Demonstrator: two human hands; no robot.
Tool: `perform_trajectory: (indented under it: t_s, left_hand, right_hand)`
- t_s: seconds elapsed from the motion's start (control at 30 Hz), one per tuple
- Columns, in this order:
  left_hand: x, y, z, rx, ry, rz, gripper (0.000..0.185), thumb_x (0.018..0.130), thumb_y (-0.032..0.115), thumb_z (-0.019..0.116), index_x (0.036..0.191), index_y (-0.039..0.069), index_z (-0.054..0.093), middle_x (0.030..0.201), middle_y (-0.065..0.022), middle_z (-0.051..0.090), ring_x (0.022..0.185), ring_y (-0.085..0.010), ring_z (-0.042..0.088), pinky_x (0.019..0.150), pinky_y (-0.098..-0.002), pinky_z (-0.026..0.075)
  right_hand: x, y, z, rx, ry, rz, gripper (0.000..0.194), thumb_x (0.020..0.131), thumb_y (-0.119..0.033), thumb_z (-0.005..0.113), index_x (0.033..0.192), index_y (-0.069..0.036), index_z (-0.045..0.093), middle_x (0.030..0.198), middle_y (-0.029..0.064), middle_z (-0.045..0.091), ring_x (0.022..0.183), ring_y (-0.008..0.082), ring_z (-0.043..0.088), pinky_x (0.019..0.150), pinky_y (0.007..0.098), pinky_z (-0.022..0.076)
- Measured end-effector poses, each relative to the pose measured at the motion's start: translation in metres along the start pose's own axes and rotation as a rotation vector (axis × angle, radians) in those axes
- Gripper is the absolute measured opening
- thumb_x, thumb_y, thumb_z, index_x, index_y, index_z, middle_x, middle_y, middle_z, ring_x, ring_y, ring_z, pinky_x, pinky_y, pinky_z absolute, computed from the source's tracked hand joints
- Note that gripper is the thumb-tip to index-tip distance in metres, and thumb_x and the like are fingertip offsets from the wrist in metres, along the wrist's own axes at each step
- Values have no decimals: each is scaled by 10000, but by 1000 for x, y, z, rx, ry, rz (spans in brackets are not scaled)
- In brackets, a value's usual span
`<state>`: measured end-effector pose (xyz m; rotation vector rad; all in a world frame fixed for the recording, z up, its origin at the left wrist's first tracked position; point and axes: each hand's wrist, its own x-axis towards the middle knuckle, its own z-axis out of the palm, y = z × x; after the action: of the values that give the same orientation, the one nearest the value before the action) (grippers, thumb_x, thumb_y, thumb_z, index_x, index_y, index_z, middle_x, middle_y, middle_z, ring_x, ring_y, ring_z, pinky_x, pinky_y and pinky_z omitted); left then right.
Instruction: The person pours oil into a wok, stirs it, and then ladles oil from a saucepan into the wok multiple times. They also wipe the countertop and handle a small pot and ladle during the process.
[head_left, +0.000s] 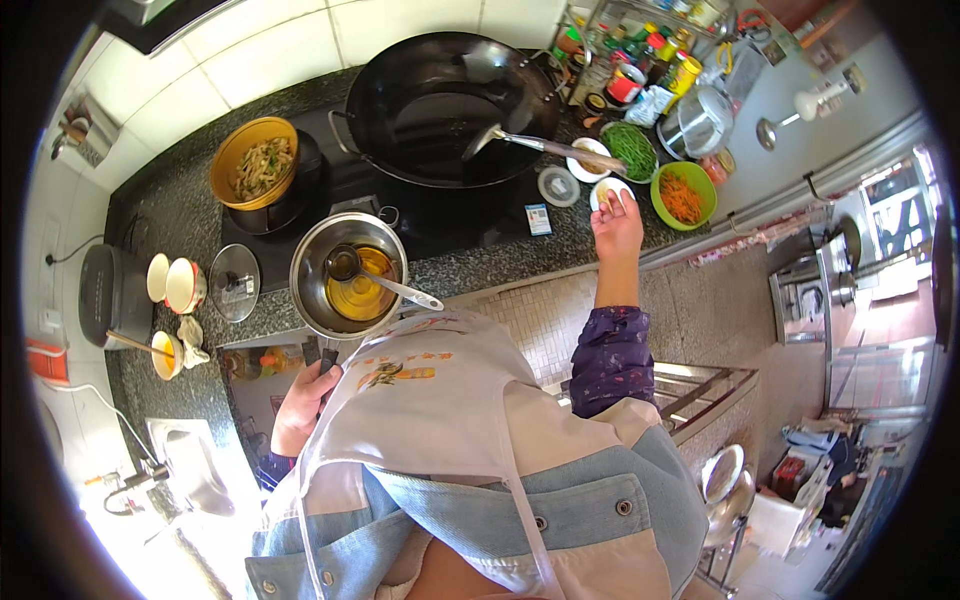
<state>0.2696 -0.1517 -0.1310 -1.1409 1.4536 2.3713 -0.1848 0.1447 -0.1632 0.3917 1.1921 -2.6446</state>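
Note:
My left hand (305, 397) is closed around the black handle (328, 362) of a steel pot (297, 289), which holds yellow oil and a ladle (409, 292). My right hand (619, 225) reaches to a small white dish (604, 184), its fingertips over the contents; whether they pinch anything is unclear. Just beyond it, the wooden handle of a wok spatula (555, 146) crosses a second small white bowl (580, 170), while its metal head rests in the large black wok (450, 97). Chopped greens (628, 150) and a green bowl (709, 180) of shredded carrot stand close by.
At the left, a brown bowl (220, 169) of cooked food sits on a black pan. A glass lid (235, 281), cream bowls (181, 285) and a bowl with a chopstick (166, 367) lie nearer the sink (199, 465). Seasoning bottles (679, 82) crowd the back right corner.

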Motion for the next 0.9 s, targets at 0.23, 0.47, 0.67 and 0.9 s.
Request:
perform_trajectory:
  t_s: [0.23,0.47,0.67,0.9]
  left_hand:
    - [-4,-12,-19,-77,93,10,195,926,278,583,866,98,538,617,91,445,478,-5,340,431,-181,246]
    - [-6,-16,-30,-124,147,40,238,930,292,571,822,85,522,565,53,428,446,-42,343,415,-202,251]
    - [-13,-18,-39,-207,133,5,229,939,269,560,827,73,520,540,26,423,404,-65,331,364,-231,262]
    - [-8,-18,-40,-217,110,31,220,940,246,557,819,70,508,547,18,435,403,-74,353,369,-228,279]
  right_hand:
    - [20,18,23,252,-126,-31,232,891,-297,602,1026,-121,534,951,2,563,763,155,505,668,323,413]
    - [48,24,36,160,-186,-64,250,916,-296,573,1113,-148,536,960,-30,520,759,130,467,650,300,391]
    - [24,14,85,-267,-336,-228,220,913,-137,604,1120,-100,541,1117,41,596,795,126,557,701,289,460]
    - [-21,0,158,-1372,-1165,-571,364,755,-1,696,1083,-70,553,1109,70,556,859,181,602,725,340,491]
